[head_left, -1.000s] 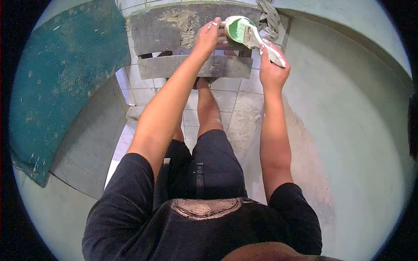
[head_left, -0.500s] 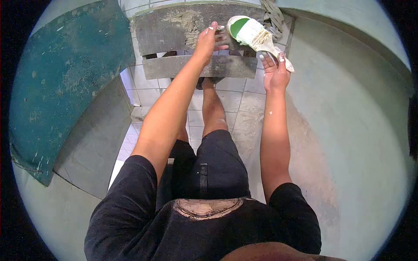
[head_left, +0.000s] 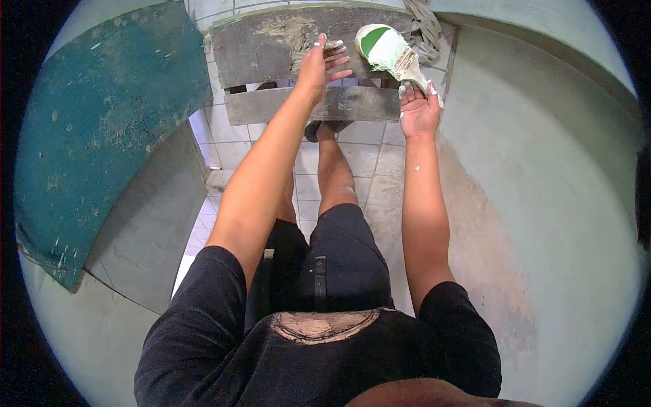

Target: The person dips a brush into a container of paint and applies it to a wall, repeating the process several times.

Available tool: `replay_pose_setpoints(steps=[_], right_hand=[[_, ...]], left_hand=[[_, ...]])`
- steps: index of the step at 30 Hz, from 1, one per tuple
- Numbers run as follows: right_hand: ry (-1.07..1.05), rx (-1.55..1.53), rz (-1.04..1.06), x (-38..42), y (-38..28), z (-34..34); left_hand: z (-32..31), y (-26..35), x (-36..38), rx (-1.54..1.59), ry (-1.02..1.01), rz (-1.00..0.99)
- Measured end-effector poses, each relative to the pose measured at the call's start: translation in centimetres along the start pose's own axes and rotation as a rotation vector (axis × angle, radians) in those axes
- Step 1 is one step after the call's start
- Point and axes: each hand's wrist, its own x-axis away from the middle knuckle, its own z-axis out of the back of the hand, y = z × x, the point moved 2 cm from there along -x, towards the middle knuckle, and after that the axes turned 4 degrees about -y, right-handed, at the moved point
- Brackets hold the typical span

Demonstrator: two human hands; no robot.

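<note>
My right hand (head_left: 420,117) is palm up and holds a wide paintbrush (head_left: 407,68) by its handle, between thumb and fingers. White paint coats the bristles, which overlap a round, white-rimmed tub (head_left: 373,39) that shows green inside. The tub appears to be on the dark wooden bench (head_left: 244,51). Over that bench my left hand (head_left: 320,68) is open and holds nothing, with its fingers spread toward the tub. White paint smears both hands' fingertips.
A crumpled grey cloth (head_left: 426,34) lies by the bench's right end. On the left is a worn teal board (head_left: 115,122) beside a grey panel (head_left: 146,224). A pale green wall (head_left: 556,183) curves along my right, and tiles (head_left: 346,156) cover the floor.
My right hand has shifted slightly left and the brush handle has swung steeper toward me. My left hand has moved a little left, fingers spread wider. The tub has barely moved.
</note>
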Motion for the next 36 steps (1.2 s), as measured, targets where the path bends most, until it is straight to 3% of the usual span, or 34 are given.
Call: replay_pose_setpoints(steps=[14, 22, 24, 25, 26, 27, 28, 29, 30, 31, 33, 35, 36], right_hand=[[0.054, -0.137, 0.042, 1.3, 1.4, -0.6], [0.044, -0.345, 0.056, 10.1, -1.2, -5.9], [-0.057, -0.359, 0.102, 13.4, -1.4, -5.7], [0.136, -0.476, 0.151, 15.2, -1.1, -6.5], [0.112, -0.538, 0.226, 15.5, -0.4, -5.5], [0.145, -0.630, 0.269, 18.3, -0.4, -7.5], [-0.012, -0.778, 0.341, 19.0, -0.5, -6.1], [0.105, -0.804, 0.363, 22.3, -1.2, -8.1], [-0.102, -0.710, 0.411, 22.0, 0.0, -5.8], [-0.173, -0.699, 0.484, 24.3, 0.8, -7.1], [-0.116, -0.795, 0.595, 27.6, 1.9, -8.0], [-0.172, -0.799, 0.672, 29.6, 3.3, -9.9], [-0.236, -0.807, 0.709, 30.3, 4.0, -9.6]], left_hand=[[2.3, 0.4, 2.3, 0.057, -0.047, 0.019], [4.4, 1.4, 7.9, 0.027, -0.073, 0.144], [4.6, 2.1, 10.5, -0.036, -0.061, 0.204], [5.2, 2.2, 11.1, -0.074, -0.027, 0.236], [5.9, 2.3, 11.4, -0.063, -0.085, 0.279], [12.2, -3.3, 6.7, -0.048, -0.272, 0.147], [11.2, -1.4, 6.9, 0.077, -0.383, 0.288], [10.9, 0.2, 8.0, 0.024, -0.388, 0.340], [10.5, 1.8, 9.3, -0.029, -0.396, 0.393], [10.2, 3.4, 10.5, -0.082, -0.406, 0.446], [9.4, 6.1, 14.0, -0.133, -0.362, 0.414], [10.3, 7.2, 11.0, -0.098, -0.495, 0.495], [9.2, 7.9, 11.3, -0.218, -0.444, 0.474]])
